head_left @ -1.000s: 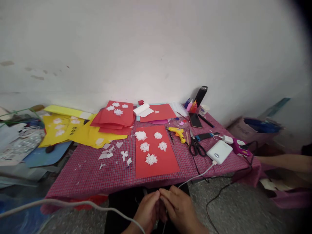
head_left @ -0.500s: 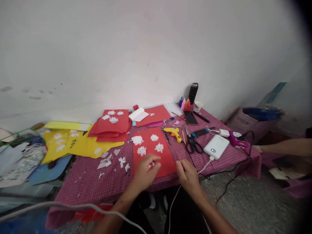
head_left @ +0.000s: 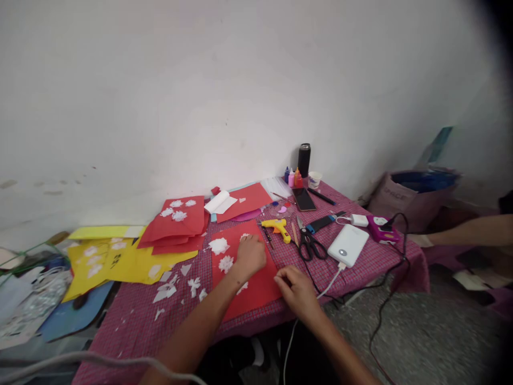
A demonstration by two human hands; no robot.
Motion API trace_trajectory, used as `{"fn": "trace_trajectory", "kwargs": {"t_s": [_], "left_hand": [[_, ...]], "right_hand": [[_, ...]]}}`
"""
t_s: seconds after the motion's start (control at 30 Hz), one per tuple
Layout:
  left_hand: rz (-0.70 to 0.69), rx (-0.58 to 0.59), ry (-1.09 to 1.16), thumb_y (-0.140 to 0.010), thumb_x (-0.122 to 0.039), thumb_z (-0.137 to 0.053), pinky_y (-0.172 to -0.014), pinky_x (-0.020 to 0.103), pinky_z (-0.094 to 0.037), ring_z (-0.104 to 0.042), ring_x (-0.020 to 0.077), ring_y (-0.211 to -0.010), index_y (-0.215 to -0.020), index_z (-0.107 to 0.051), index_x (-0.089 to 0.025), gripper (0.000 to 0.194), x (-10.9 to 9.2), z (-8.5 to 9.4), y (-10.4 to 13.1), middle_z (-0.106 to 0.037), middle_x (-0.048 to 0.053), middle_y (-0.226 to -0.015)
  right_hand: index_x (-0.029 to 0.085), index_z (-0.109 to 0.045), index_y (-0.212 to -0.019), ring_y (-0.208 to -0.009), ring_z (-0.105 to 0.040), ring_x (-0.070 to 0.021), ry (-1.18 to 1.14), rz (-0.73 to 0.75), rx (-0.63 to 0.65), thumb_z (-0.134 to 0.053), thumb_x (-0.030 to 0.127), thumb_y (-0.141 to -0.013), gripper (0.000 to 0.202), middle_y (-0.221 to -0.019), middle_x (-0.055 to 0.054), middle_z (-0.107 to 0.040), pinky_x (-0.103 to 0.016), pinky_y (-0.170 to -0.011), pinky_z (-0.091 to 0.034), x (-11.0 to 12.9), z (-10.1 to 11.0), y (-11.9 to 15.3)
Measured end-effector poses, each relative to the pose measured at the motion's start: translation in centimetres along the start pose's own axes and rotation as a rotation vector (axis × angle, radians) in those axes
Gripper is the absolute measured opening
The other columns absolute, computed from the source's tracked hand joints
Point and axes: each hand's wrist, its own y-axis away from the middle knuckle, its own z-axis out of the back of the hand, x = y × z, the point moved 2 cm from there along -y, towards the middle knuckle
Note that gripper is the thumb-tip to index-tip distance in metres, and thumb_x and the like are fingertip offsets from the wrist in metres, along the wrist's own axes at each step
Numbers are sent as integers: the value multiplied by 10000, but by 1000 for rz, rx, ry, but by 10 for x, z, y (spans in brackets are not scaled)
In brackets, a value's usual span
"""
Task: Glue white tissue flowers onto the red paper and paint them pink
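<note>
A red sheet (head_left: 260, 291) lies at the near edge of the table, bearing white paper flowers (head_left: 218, 246). My left hand (head_left: 250, 254) is over the sheet's upper right part, partly covering a flower; its fingers are bent down and what is under them is hidden. My right hand (head_left: 294, 286) hovers at the sheet's lower right edge with its fingers curled together, and anything between them is too small to make out. Beyond my left hand lies a yellow glue gun (head_left: 277, 227), with black scissors (head_left: 310, 245) to its right.
Left are stacked red sheets with flowers (head_left: 176, 227), yellow sheets (head_left: 132, 259) and white scraps (head_left: 166, 290). Right are a power bank (head_left: 348, 245), a phone (head_left: 304, 199), a purple power strip (head_left: 382, 230) and cables. A black bottle (head_left: 304, 160) and paint bottles (head_left: 291, 177) stand behind. Another person's arm (head_left: 465, 232) shows far right.
My left hand has moved forward over the upper right flowers. My right hand has shifted slightly left and down. The camera view has turned, moving the table's items in the picture.
</note>
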Motion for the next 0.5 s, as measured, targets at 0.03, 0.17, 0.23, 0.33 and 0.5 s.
{"fn": "trace_trajectory", "kwargs": {"t_s": [0.03,0.17,0.23,0.33,0.5], "left_hand": [[2,8,-6,-895,-208,-518,-992,460,-429,-609,297,-1037,-921,-746,-102,253,1,-2,-2,-680,185,-983],[13,17,15,-903,-165,-484,-962,432,-438,-620,283,-1022,-918,-736,-99,261,3,-10,-9,-686,182,-982],[29,11,50,-917,-172,-481,-934,408,-448,-628,263,-983,-898,-724,-109,252,6,-12,-13,-687,167,-963],[58,-26,132,-949,-193,-467,-882,369,-460,-626,228,-919,-856,-689,-128,250,12,-10,-20,-683,125,-918],[115,-144,293,-1000,-239,-382,-787,284,-449,-598,173,-858,-886,-635,-151,291,30,12,-27,-674,74,-907]], "right_hand": [[204,-657,-842,-807,-631,-196,24,11,32,-563,244,-969,163,-849,-42,-681,-302,-755,-456,1,-1,1],[213,-692,-864,-825,-642,-182,140,16,119,-596,210,-958,134,-884,-29,-693,-283,-763,-447,9,-3,4],[216,-702,-866,-834,-644,-180,196,16,138,-599,203,-960,139,-888,-28,-696,-278,-766,-443,11,-4,5],[215,-703,-862,-839,-646,-179,242,29,148,-593,200,-965,152,-886,-29,-698,-273,-772,-440,13,-6,5],[223,-701,-858,-824,-645,-181,266,35,139,-592,217,-967,154,-882,-27,-699,-277,-747,-436,13,-6,5]]}}
